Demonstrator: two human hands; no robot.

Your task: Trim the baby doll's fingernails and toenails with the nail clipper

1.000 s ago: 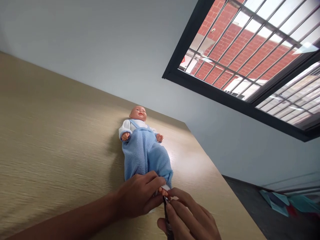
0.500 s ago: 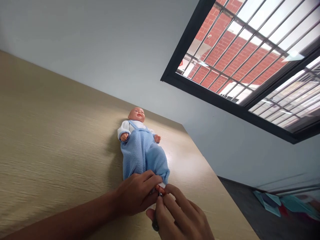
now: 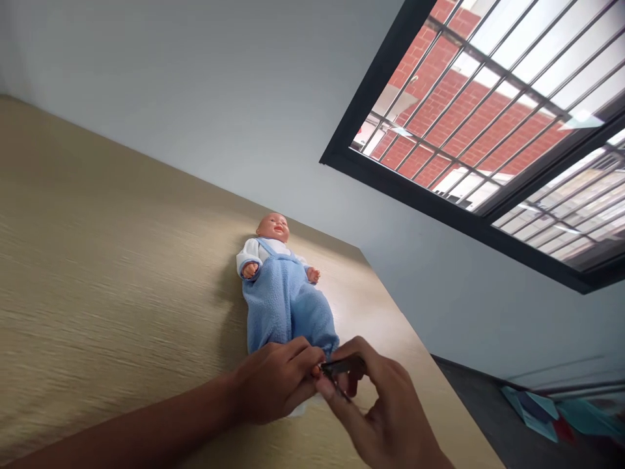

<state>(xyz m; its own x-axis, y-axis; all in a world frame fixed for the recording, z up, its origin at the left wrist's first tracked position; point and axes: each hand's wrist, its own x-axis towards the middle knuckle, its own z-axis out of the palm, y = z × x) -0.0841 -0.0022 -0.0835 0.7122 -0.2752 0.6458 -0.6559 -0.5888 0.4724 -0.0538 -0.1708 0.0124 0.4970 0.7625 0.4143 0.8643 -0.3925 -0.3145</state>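
A baby doll (image 3: 293,299) in a white top and blue overalls lies on its back on the table, head toward the wall. My left hand (image 3: 280,378) is closed around the doll's foot (image 3: 316,371) at the end of one trouser leg; only a bit of the toes shows. In my right hand (image 3: 375,397) is a dark nail clipper (image 3: 342,371), pinched between thumb and fingers with its two arms apart. The clipper's tip is right at the toes. Whether it touches them I cannot tell.
The wooden table (image 3: 122,247) runs back to a pale wall (image 3: 195,85), its right edge slanting down. A barred window with a dark frame (image 3: 415,198) is at upper right. Light blue and red items (image 3: 537,410) are low on the right, by the dark floor.
My right hand has turned, and the nail clipper now lies sideways with its arms spread, where before it pointed downward. My left hand keeps its grip. The whole view has shifted slightly.
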